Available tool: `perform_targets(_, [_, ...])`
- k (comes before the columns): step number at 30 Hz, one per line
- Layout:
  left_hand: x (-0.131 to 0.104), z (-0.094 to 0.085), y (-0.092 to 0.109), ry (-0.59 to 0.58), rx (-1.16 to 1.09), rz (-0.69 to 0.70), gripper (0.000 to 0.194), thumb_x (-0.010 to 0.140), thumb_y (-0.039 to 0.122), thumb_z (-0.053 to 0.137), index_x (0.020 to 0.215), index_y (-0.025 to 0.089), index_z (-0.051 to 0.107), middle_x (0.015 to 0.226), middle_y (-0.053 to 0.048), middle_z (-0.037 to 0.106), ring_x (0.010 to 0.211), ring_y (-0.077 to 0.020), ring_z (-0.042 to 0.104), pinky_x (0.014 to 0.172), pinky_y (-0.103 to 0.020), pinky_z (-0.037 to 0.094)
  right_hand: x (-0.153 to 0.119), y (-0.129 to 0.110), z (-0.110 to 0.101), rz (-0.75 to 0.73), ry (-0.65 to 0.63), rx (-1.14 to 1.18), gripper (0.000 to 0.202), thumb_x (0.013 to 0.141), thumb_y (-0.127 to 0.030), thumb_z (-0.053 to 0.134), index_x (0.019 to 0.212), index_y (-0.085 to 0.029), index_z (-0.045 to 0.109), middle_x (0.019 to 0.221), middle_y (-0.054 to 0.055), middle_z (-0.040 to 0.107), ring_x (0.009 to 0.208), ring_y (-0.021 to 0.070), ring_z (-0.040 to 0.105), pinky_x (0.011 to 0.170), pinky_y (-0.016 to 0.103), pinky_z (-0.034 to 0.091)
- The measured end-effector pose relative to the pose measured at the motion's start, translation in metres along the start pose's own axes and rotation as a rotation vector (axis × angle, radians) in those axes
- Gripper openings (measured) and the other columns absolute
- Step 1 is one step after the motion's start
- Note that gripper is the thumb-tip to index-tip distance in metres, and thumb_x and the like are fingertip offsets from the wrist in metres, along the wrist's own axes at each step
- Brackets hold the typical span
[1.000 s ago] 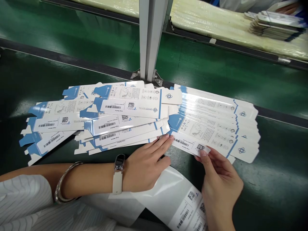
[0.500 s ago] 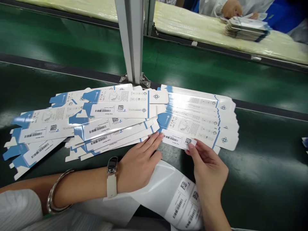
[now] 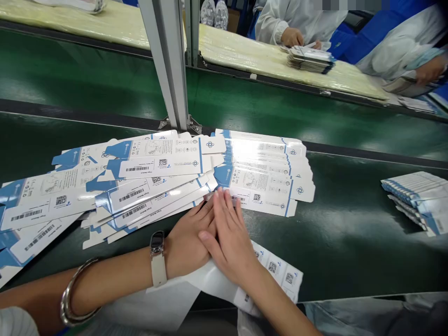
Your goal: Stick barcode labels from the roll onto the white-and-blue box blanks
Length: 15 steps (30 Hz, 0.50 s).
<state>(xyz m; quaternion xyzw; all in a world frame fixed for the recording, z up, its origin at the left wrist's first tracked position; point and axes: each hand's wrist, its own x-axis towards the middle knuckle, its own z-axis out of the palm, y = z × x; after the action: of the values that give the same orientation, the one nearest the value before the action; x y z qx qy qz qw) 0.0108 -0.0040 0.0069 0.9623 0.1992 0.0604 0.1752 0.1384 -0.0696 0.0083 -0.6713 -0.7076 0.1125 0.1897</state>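
Note:
My right hand (image 3: 233, 240) lies flat with its fingertips on a label (image 3: 247, 196) on the nearest carton of the right-hand fan of flat cartons (image 3: 262, 179). Beside it and partly under it is my left hand (image 3: 192, 233), fingers stretched towards that carton's left end. Neither hand holds anything that shows. Below my hands hangs a backing sheet with labels (image 3: 280, 270), partly hidden by my right arm. Flat cartons with labels (image 3: 164, 165) overlap in a loose pile on the left.
A metal post (image 3: 170, 65) rises behind the cartons. More stacked cartons (image 3: 420, 198) lie at the right. Across the green belt (image 3: 245, 102), a person's hand (image 3: 293, 37) is at a carton stack (image 3: 310, 58); another person is at the far right.
My right hand has let go of the label's right end and moved left beside my left hand. The label now lies on the carton. The view has shifted right.

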Motion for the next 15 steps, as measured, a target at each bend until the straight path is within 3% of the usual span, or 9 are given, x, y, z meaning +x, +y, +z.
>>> perform_targets(2, [0.0, 0.001, -0.001, 0.005, 0.008, 0.009, 0.04, 0.091, 0.025, 0.033, 0.127, 0.009, 0.039, 0.15, -0.016, 0.015, 0.141, -0.022, 0.004, 0.116, -0.041, 0.02, 0.004, 0.0, 0.003, 0.014, -0.129, 0.012, 0.075, 0.092, -0.048, 0.029, 0.143, -0.009, -0.01, 0.151, 0.012, 0.008, 0.14, 0.022, 0.002, 0.114, 0.047, 0.011])
perform_targets(6, [0.0, 0.003, -0.003, -0.012, 0.059, 0.011, 0.033, 0.089, 0.017, 0.033, 0.116, 0.01, 0.049, 0.149, -0.015, 0.017, 0.14, -0.0235, 0.007, 0.114, -0.042, 0.024, -0.007, 0.02, 0.002, 0.131, -0.165, -0.089, 0.071, 0.092, -0.05, 0.022, 0.144, -0.011, -0.007, 0.151, 0.01, 0.0, 0.139, 0.0211, -0.004, 0.114, 0.047, 0.008])
perform_targets(10, [-0.001, 0.003, -0.003, 0.006, 0.097, 0.026, 0.02, 0.086, 0.012, 0.036, 0.095, 0.012, 0.054, 0.149, -0.016, 0.02, 0.14, -0.0255, 0.008, 0.112, -0.044, 0.028, -0.032, 0.05, -0.007, 0.385, -0.12, -0.202, 0.071, 0.091, -0.055, 0.014, 0.144, -0.009, 0.001, 0.151, 0.011, -0.001, 0.139, 0.0223, -0.006, 0.113, 0.049, 0.004])
perform_targets(15, [-0.001, 0.004, -0.004, 0.057, 0.131, 0.034, 0.014, 0.083, 0.013, 0.04, 0.089, 0.016, 0.052, 0.146, -0.015, 0.028, 0.138, -0.0255, 0.016, 0.111, -0.042, 0.033, -0.053, 0.075, -0.024, 0.728, 0.028, -0.132, 0.08, 0.088, -0.06, 0.012, 0.143, -0.001, 0.005, 0.151, 0.017, -0.004, 0.139, 0.0277, -0.009, 0.112, 0.052, 0.0])
